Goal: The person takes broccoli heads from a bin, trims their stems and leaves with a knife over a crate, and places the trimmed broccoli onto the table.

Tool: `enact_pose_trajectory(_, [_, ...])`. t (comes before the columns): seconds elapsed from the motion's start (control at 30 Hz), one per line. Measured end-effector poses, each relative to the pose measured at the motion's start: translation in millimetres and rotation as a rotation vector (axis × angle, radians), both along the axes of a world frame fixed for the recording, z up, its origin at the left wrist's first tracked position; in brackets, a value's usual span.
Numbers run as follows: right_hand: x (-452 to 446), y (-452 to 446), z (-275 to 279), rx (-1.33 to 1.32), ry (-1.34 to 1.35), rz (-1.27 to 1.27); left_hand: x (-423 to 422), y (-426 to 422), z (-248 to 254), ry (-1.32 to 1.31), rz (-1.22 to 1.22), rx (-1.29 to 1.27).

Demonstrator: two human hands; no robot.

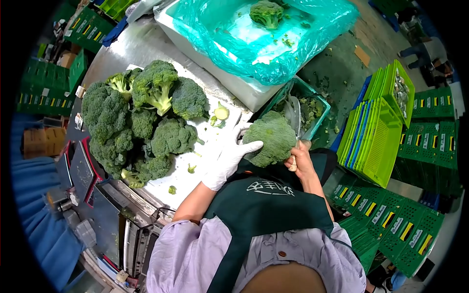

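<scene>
My left hand (229, 155), in a white glove, holds a large broccoli head (270, 138) from its left side, with the thumb across its top. My bare right hand (300, 158) grips the pale handle of a knife (297, 115). The curved blade points away from me along the right edge of that head. To the left, a pile of broccoli (141, 122) covers part of a white board (188, 181). A cut stem piece (221, 113) and small green scraps lie on the board beside the pile.
A foam box (215, 63) lined with green plastic stands ahead, one broccoli head (266, 13) inside. Beyond the knife is a crate (320, 113) of trimmings. Lime crates (373, 141) and dark green crates (391, 222) stand at right. Another person (427, 51) is far right.
</scene>
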State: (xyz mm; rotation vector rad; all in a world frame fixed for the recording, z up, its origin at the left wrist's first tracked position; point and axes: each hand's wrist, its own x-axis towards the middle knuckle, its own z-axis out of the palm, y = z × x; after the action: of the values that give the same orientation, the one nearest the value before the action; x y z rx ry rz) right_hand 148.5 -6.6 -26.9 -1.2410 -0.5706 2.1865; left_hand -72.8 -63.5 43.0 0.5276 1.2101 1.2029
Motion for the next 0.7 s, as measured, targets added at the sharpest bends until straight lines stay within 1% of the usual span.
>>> enact_pose_trajectory(0.03, [-1, 0, 3, 0.029, -0.040, 0.001, 5, 1, 5, 0.051, 0.025, 0.029])
enact_pose_trajectory(0.07, [-3, 1, 6, 0.059, -0.077, 0.000, 8, 2, 0, 0.059, 0.017, 0.032])
enact_pose_trajectory(0.1, [-5, 4, 11, 0.061, -0.068, -0.010, 10, 2, -11, -0.013, 0.076, 0.041])
enact_pose_trajectory(0.13, [-7, 7, 18, 0.128, -0.207, 0.023, 12, 1, -15, -0.086, 0.133, 0.049])
enact_pose_trajectory(0.17, [-7, 10, 21, 0.195, -0.348, 0.053, 15, 1, -14, -0.082, 0.145, 0.043])
enact_pose_trajectory(0.2, [-6, 13, 21, 0.195, -0.341, 0.034, 17, 1, -16, -0.074, 0.127, 0.047])
enact_pose_trajectory(0.27, [-1, 17, 21, 0.171, -0.169, -0.094, 22, 3, -23, 0.009, 0.205, 0.052])
enact_pose_trajectory(0.33, [1, 16, 20, 0.184, -0.114, -0.104, 25, 5, -27, 0.071, 0.229, 0.079])
enact_pose_trajectory(0.4, [0, 11, 19, 0.204, -0.014, -0.090, 25, 3, -48, 0.061, 0.229, 0.065])
enact_pose_trajectory(0.47, [-6, 6, 19, 0.254, -0.038, -0.109, 33, 4, -37, 0.059, 0.218, 0.065])
enact_pose_trajectory(0.53, [-10, 2, 20, 0.320, -0.137, -0.145, 37, 2, -34, 0.056, 0.211, 0.060])
enact_pose_trajectory(0.6, [-5, 4, 20, 0.295, -0.152, -0.142, 39, 2, -35, 0.026, 0.161, 0.092])
enact_pose_trajectory(0.7, [5, 0, 25, 0.279, -0.163, -0.147, 43, 2, -16, 0.067, 0.121, 0.104])
